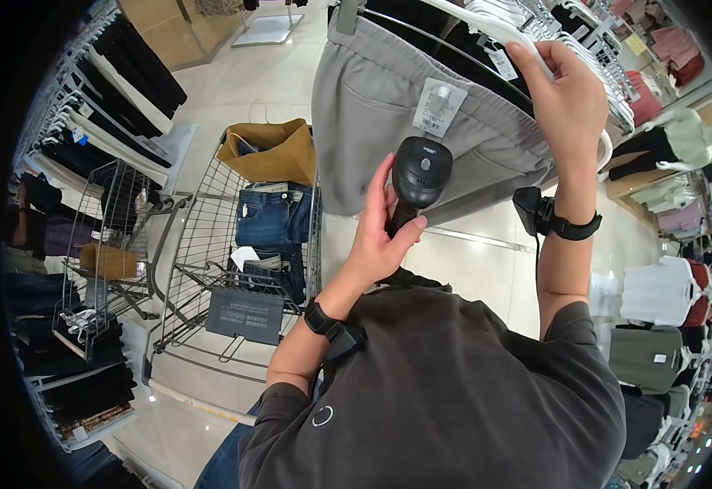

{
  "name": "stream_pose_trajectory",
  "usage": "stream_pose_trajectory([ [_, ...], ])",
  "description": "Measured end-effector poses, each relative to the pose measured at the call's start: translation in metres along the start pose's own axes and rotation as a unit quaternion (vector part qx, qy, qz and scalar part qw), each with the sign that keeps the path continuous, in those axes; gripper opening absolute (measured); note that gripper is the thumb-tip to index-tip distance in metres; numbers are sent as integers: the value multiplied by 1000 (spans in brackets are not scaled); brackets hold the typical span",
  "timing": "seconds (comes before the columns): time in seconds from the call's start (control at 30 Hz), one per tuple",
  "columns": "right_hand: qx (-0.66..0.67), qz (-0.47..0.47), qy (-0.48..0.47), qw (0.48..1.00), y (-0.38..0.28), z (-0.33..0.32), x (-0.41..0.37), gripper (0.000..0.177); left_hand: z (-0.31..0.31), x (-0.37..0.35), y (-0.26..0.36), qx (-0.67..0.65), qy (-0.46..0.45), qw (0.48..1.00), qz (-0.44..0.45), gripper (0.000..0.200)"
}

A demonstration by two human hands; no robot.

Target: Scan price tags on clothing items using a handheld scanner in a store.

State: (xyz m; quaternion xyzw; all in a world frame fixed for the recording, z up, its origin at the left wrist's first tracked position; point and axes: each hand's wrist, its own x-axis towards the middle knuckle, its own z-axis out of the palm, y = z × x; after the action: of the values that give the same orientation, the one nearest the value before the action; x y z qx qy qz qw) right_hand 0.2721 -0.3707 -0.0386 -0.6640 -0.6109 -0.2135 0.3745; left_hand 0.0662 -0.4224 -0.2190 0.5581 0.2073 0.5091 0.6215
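My left hand is wrapped round the handle of a black barcode scanner, its head up in front of a paper tag. That white tag, printed with a barcode, hangs at the waistband of grey elastic-waist trousers. Higher up on the right, my right hand is closed on a white hanger at the rack. The trousers hang just below and left of this hand, clipped at their upper left corner. Black devices are strapped to both wrists.
On the left stands a wire shopping cart with folded jeans and a brown bag. A second cart is farther left. Clothes racks line both sides, and a mannequin stands at the right.
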Motion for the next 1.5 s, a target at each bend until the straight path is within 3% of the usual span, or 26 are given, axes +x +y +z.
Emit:
stream_pose_trajectory([
  [0.17, 11, 23, -14, 1000, -4, -4, 3, 45, -8, 1, -9, -37, -19, 999, -32, 85],
  [0.3, 33, 39, -36, 998, -4, -4, 6, 45, -9, 5, -14, -18, -13, 999, 33, 87],
  [1.07, 79, 60, -41, 994, -2, -3, 9, 38, 0, 13, -17, 16, 11, 1000, 14, 85],
  [1.2, 12, 28, -46, 998, 12, 1, 11, 45, -5, 8, -17, 23, 28, 998, 53, 86],
  [1.27, 9, 24, -57, 998, 14, 3, 10, 45, -15, 2, -13, 57, 48, 993, 89, 87],
  [1.37, 48, 38, -81, 995, 31, 15, 4, 40, -40, -17, -5, 66, 153, 981, 95, 86],
  [1.5, 112, 46, -123, 985, 52, 30, -16, 30, -95, -74, 18, 91, 327, 940, 40, 81],
])
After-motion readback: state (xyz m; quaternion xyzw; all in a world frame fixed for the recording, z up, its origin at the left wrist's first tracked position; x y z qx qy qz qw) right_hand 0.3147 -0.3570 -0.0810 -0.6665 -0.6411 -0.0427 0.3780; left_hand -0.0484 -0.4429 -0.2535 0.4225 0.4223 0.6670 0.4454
